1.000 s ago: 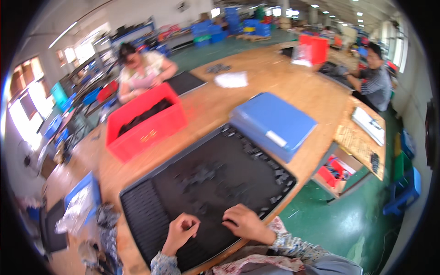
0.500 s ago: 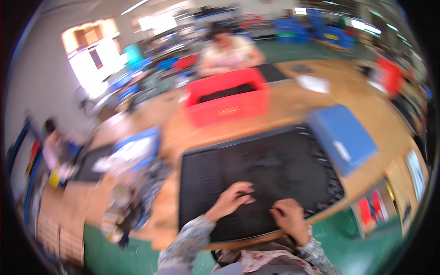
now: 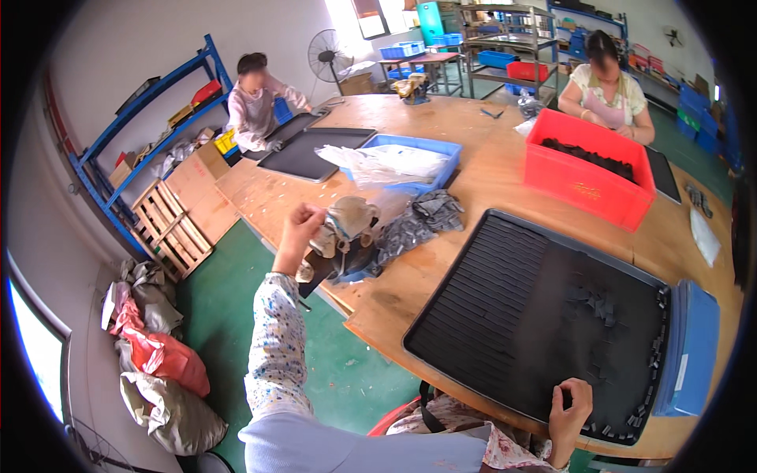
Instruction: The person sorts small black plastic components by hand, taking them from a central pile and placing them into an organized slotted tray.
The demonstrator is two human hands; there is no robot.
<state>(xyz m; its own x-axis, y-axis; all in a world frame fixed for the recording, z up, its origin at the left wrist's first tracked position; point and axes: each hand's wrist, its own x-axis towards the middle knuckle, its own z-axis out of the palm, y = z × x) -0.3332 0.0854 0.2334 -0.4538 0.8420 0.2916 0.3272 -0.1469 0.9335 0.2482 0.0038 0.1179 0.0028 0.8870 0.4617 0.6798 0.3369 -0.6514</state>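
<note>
My left hand [image 3: 302, 229] is raised at the table's left edge, beside a small bench device [image 3: 348, 221] wrapped in pale cloth. Its fingers are pinched together; what they hold, if anything, is too small to make out. Over the near edge of a large black tray [image 3: 544, 299] rests my right hand [image 3: 569, 410], fingers curled, contents hidden. Rows of dark strips [image 3: 493, 288] fill the tray's left part. Loose dark pieces [image 3: 595, 306] lie in its right half, and small grey pieces [image 3: 656, 355] line its right rim.
A grey heap of strips [image 3: 422, 225] lies behind the device. Beyond stands a blue bin [image 3: 449, 158] with plastic bags. Blue stacked sheets [image 3: 694, 347] flank the tray. A red crate [image 3: 583, 185] holds dark pieces. Two people work across the wooden table [image 3: 378, 303].
My view has swung left. My left hand has left the black tray and reached out to the cloth-wrapped device; my right hand stays by the tray's near edge.
</note>
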